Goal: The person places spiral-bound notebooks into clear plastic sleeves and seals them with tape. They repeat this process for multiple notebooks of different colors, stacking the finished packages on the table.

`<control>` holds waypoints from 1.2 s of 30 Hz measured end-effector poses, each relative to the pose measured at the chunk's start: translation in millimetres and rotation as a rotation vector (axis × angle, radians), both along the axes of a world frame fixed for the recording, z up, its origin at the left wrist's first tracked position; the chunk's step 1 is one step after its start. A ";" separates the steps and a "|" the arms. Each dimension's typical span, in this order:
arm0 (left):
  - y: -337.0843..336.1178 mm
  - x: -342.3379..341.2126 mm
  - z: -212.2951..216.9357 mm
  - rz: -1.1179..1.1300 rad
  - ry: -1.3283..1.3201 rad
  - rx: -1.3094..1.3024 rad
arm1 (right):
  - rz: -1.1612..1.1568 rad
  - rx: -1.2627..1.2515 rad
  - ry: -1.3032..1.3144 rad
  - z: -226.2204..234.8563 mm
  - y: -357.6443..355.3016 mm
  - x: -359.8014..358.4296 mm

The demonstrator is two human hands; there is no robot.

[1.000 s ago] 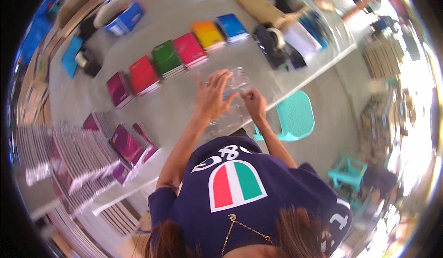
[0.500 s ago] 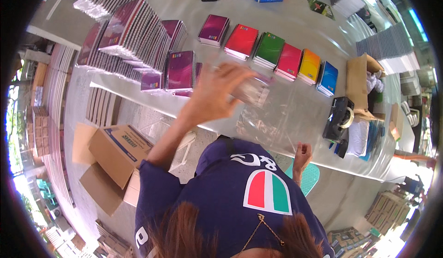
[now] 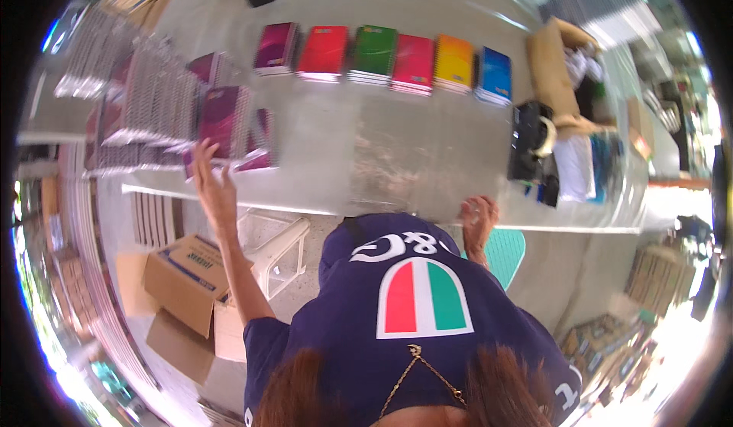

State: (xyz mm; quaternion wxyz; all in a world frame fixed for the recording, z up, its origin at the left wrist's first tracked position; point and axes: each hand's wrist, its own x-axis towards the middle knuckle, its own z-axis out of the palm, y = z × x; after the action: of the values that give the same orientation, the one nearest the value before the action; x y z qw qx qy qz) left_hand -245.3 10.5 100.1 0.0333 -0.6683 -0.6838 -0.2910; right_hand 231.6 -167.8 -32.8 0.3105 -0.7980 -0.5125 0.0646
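My left hand [image 3: 214,189] is stretched out to the left with its fingers spread and nothing in it, just below the maroon spiral notebooks [image 3: 223,122] stacked at the left of the grey table [image 3: 366,152]. My right hand [image 3: 479,219] rests curled at the table's near edge, close to my body; I cannot tell whether it holds anything. A row of coloured notebook piles [image 3: 382,57] runs along the far side: maroon, red, green, pink, yellow and blue.
Open cardboard boxes [image 3: 187,282] and a white plastic stool [image 3: 275,248] stand on the floor at the left under the table edge. A teal stool [image 3: 505,251] is at my right. A black bag [image 3: 529,143] and a brown box [image 3: 551,68] lie at the table's right end.
My left hand has swung from the table's middle to the left end and no longer holds the clear packet. My view has turned left; my right hand stays at the near edge.
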 end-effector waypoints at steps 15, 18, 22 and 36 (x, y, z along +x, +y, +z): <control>-23.1 170.9 -86.1 -0.491 -0.235 -0.320 | 0.100 -0.109 -0.052 16.2 2.7 6.2; -21.0 174.7 -89.7 -0.520 -0.278 -0.398 | 0.088 -0.148 -0.047 19.5 12.3 13.2; -10.1 176.4 -86.4 -0.511 -0.304 -0.401 | 0.028 -0.076 -0.052 33.8 63.6 21.8; 14.7 189.7 -68.6 -0.553 -0.269 -0.406 | -0.315 0.036 -0.255 2.0 306.1 141.1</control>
State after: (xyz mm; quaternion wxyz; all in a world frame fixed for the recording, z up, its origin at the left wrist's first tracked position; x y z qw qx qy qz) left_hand -55.5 25.2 31.5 -0.2702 -0.7767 -0.5193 -0.2326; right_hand 372.7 138.3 -30.8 0.2636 -0.8642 -0.4177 -0.0955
